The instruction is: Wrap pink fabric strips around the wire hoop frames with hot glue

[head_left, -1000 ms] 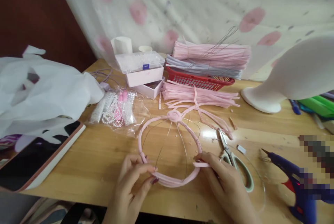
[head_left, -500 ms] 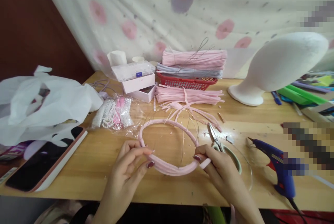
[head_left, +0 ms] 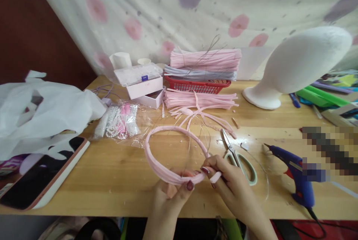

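A soft pink hoop (head_left: 159,170), made of fuzzy strips laid side by side, is held above the table's front. Its near side is pinched between the thumb and fingers of my left hand (head_left: 172,195), the fingers partly hidden behind it. At the hoop's right side, my right hand (head_left: 228,178) grips it with closed fingers, and a short pink strip end (head_left: 216,177) sticks out from them. Thin wires (head_left: 205,135) rise near the hoop's far right side. Scissors (head_left: 236,154) lie half open just beyond my right hand.
A blue glue gun (head_left: 296,173) lies at right. Behind are a bundle of pink chenille stems (head_left: 201,100), a red basket (head_left: 195,85) and a white foam head (head_left: 304,61). At left are a bag of beads (head_left: 120,120), a phone (head_left: 41,176) and a white plastic bag (head_left: 50,109).
My left hand has moved right along the hoop's near side, closer to my right hand. The right hand keeps its hold on the hoop. The view has shifted slightly.
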`<state>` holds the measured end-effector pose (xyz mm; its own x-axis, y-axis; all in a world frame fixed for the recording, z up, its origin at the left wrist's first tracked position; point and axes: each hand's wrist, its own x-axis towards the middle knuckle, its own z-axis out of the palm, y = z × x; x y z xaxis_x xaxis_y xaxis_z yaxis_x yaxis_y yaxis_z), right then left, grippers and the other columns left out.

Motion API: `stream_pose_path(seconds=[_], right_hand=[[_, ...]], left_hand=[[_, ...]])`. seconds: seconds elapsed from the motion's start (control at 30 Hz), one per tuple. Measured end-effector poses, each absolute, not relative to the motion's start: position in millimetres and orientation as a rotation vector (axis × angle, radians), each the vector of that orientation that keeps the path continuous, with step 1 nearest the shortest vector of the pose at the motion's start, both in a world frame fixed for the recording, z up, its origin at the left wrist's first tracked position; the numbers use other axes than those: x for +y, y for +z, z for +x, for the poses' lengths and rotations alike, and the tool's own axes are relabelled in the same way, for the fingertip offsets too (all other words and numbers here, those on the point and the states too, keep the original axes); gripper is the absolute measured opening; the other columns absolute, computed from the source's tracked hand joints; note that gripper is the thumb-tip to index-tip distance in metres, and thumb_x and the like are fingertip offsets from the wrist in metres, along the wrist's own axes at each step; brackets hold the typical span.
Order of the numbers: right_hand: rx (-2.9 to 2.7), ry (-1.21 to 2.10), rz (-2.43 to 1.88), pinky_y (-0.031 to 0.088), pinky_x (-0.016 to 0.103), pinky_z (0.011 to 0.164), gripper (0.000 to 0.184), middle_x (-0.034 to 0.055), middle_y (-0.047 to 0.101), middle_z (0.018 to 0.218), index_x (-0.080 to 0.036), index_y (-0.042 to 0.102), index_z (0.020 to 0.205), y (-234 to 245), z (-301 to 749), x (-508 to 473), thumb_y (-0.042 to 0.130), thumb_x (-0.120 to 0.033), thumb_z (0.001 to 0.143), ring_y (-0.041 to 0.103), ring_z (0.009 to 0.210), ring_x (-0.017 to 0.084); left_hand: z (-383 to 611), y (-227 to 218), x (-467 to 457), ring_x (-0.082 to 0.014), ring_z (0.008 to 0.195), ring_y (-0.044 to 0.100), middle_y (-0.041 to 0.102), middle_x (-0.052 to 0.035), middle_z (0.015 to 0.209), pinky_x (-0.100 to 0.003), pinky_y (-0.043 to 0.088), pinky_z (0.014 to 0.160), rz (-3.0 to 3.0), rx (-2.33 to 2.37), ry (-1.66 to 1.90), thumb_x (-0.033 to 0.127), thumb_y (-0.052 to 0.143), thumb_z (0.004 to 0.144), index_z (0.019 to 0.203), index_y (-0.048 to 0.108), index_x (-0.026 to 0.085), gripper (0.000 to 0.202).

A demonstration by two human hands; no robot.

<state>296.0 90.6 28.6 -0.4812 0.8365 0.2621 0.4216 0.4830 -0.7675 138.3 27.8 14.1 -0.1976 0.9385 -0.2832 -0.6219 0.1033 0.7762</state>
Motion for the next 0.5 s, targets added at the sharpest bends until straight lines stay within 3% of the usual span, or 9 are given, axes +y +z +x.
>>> stream_pose_path(seconds=[0.1, 0.2, 0.27, 0.37, 0.5], right_hand=[[-2.083, 0.93, -1.009, 0.043, 0.019, 0.058, 0.016, -0.0039, 0.065, 0.072, -0.024, 0.059, 0.101, 26.6, 297.2, 89.7, 0.046, -0.015, 0.098, 0.059, 0.061, 0.011], [-2.061, 1.011, -1.039, 0.043, 0.02, 0.057, 0.033, -0.0054, 0.065, 0.07, -0.025, 0.054, 0.126, 25.5, 299.4, 90.1, 0.045, -0.013, 0.097, 0.058, 0.059, 0.012], [-2.087, 1.057, -1.047, 0.045, 0.021, 0.059, 0.03, -0.0039, 0.067, 0.073, -0.024, 0.059, 0.121, 26.8, 300.3, 91.6, 0.047, -0.013, 0.096, 0.06, 0.062, 0.012], [-2.162, 1.178, -1.021, 0.047, 0.023, 0.063, 0.02, -0.0003, 0.072, 0.077, -0.021, 0.068, 0.094, 31.2, 300.1, 94.4, 0.049, -0.016, 0.096, 0.064, 0.066, 0.013], [-2.126, 1.294, -1.002, 0.047, 0.024, 0.061, 0.022, 0.0011, 0.073, 0.074, -0.02, 0.068, 0.088, 35.0, 298.3, 94.9, 0.051, -0.027, 0.1, 0.064, 0.064, 0.013]], left_hand=[[135.2, 18.3, 28.8, -0.0287, 0.089, 0.077, 0.081, -0.0102, 0.082, -0.04, 0.058, 0.092, 0.47, 1.099, 1.495, 0.05, 0.091, 0.064, 0.073, 0.078, 0.018, 0.036], [130.8, 21.6, 27.0, -0.0287, 0.087, 0.078, 0.082, -0.0119, 0.084, -0.038, 0.059, 0.088, 0.488, 1.165, 1.485, 0.052, 0.09, 0.065, 0.075, 0.078, 0.018, 0.038], [129.5, 23.0, 25.3, -0.0287, 0.087, 0.078, 0.082, -0.0118, 0.084, -0.038, 0.059, 0.089, 0.485, 1.182, 1.481, 0.052, 0.09, 0.065, 0.074, 0.077, 0.018, 0.038], [128.3, 25.3, 22.9, -0.0284, 0.087, 0.078, 0.082, -0.0106, 0.084, -0.038, 0.059, 0.089, 0.515, 1.188, 1.472, 0.052, 0.089, 0.066, 0.074, 0.076, 0.019, 0.036], [123.3, 29.3, 20.4, -0.0262, 0.089, 0.077, 0.082, -0.0085, 0.086, -0.035, 0.058, 0.088, 0.621, 1.209, 1.433, 0.05, 0.087, 0.071, 0.077, 0.076, 0.02, 0.033]])
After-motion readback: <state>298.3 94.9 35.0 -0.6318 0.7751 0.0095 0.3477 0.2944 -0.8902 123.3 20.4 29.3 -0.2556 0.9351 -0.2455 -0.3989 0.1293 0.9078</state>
